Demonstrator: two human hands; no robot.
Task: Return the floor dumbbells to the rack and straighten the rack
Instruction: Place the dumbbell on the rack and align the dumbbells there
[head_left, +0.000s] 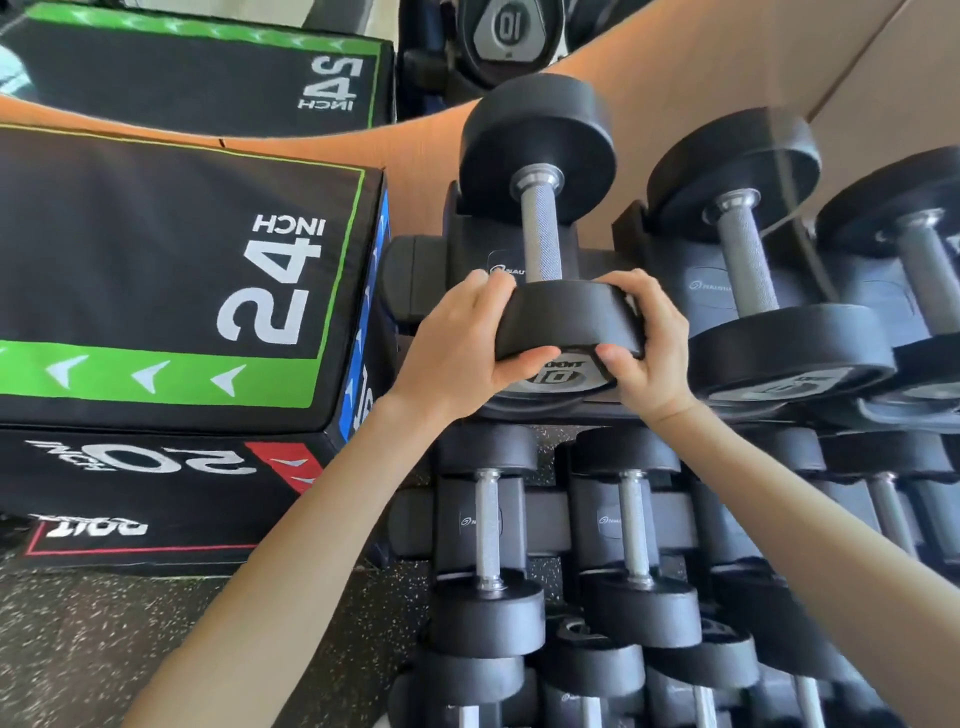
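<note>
Here, left hand (462, 338) and right hand (649, 348) close their grip round a racked dumbbell's (566, 312) near head.
Thumbs partly cover its "10"; the next dumbbell's (789, 353) label is blurred; the box (156, 234) reads "24 INCH".

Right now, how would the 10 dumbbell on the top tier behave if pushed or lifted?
Probably heavy for its size: the dumbbell has thick heads and a metal handle. Round heads could roll, though the rack likely cradles it. Knurled handle should resist slipping.

Right-edge dumbbells (914, 202) are blurred and cut off.
</note>
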